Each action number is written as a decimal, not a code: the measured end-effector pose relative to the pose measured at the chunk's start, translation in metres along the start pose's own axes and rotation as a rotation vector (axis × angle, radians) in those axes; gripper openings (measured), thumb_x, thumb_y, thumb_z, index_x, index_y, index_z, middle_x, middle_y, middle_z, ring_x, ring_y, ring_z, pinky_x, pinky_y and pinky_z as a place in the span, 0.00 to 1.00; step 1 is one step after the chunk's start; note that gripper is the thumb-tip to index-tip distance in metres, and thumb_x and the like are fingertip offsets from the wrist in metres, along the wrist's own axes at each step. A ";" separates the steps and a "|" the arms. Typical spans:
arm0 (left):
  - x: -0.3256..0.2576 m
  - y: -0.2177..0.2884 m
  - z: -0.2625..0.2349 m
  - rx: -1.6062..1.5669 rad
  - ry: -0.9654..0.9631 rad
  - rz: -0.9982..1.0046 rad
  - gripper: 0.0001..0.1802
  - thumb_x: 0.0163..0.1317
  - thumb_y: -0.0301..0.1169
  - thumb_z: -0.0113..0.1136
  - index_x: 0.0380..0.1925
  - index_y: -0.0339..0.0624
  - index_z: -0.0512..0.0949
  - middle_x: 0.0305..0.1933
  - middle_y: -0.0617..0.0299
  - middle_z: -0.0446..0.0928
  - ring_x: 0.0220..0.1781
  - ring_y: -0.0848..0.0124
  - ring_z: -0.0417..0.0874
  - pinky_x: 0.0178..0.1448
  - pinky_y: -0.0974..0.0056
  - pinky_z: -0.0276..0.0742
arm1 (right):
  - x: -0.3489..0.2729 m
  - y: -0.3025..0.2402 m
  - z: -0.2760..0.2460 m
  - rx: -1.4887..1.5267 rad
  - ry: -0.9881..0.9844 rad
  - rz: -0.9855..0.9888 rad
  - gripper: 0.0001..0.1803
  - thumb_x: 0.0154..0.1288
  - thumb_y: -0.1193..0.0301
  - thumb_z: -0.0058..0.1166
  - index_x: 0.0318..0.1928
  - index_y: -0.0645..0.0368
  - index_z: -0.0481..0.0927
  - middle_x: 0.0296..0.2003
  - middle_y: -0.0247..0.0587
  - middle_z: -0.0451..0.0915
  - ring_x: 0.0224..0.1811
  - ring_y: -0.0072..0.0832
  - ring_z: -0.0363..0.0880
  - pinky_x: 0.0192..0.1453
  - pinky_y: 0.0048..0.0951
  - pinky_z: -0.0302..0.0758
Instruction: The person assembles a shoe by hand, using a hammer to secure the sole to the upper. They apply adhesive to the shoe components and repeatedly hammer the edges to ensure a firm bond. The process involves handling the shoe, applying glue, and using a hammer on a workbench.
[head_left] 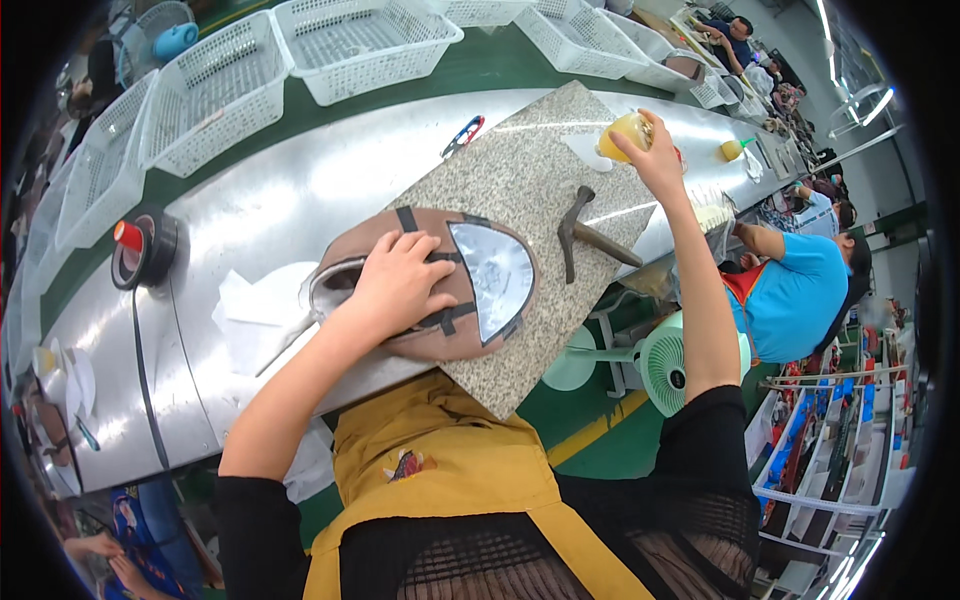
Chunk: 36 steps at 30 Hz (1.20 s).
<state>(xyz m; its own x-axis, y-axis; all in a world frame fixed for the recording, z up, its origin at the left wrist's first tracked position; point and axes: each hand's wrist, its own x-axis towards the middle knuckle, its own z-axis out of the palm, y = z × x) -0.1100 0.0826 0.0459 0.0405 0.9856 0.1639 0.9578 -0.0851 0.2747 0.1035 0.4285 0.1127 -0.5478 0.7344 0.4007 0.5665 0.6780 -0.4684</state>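
My left hand [402,283] lies on a brown fabric bag piece [432,346] with its fingers spread. The piece is rounded, has black strips across it, and carries a shiny clear window [494,280] at its right end. It rests on a speckled stone slab [540,350]. Out at the slab's far right corner, the fingers of my right hand [655,155] are wrapped round a yellowish translucent container [625,137]. A hammer [592,235] with a dark metal head lies on the slab between the two hands.
White plastic baskets [365,45] line the far side of the metal bench [240,195]. A tape roll with a red-capped thing [128,235] stands at left, scissors [463,137] beyond the slab. A green fan [665,370] and a co-worker in blue [800,300] are at right.
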 end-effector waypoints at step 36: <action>-0.056 -0.008 -0.111 -0.112 0.167 -0.247 0.11 0.62 0.41 0.55 0.37 0.47 0.77 0.33 0.54 0.79 0.40 0.56 0.80 0.44 0.55 0.76 | -0.144 0.032 0.034 -0.152 0.071 -0.169 0.19 0.67 0.71 0.50 0.57 0.62 0.72 0.60 0.51 0.67 0.63 0.46 0.65 0.66 0.40 0.61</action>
<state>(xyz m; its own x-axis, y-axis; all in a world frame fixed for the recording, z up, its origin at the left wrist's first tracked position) -0.1518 0.0116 0.1392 -0.2457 0.9418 0.2296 0.8949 0.1294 0.4271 0.1797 0.3434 0.0128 -0.6013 0.6063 0.5204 0.5595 0.7845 -0.2675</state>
